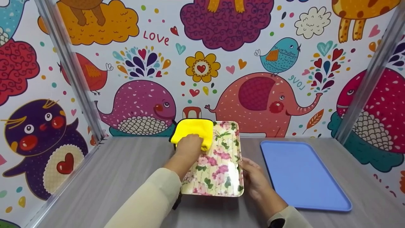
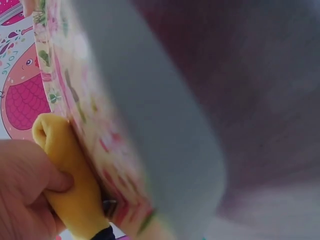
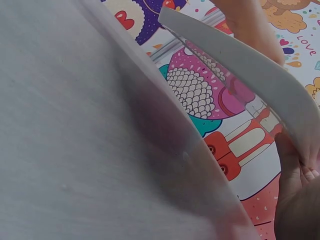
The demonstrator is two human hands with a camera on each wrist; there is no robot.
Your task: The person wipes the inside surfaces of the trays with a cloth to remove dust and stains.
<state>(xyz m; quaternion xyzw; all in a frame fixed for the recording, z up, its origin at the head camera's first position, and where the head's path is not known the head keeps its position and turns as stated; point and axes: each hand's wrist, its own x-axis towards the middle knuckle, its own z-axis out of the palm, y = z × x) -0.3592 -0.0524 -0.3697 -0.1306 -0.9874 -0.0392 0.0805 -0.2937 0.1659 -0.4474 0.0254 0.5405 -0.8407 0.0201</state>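
Note:
A floral tray (image 1: 221, 171) with pink blossoms and green leaves is held up, tilted, above the grey table. My right hand (image 1: 255, 179) grips its right edge; the right wrist view has the thumb on the rim and the tray's plain pale side (image 3: 235, 55). In my left hand (image 1: 190, 147) is a bunched yellow cloth (image 1: 197, 126) with a dark border. The cloth lies against the upper left part of the tray's patterned face. In the left wrist view, the left thumb and fingers pinch the cloth (image 2: 70, 170) right at the patterned surface.
To the right, a blue tray (image 1: 303, 177) lies flat on the grey table (image 1: 133, 177). A wall panel (image 1: 202, 91) printed with cartoon animals stands behind, and side panels close in left and right along metal posts (image 1: 71, 69).

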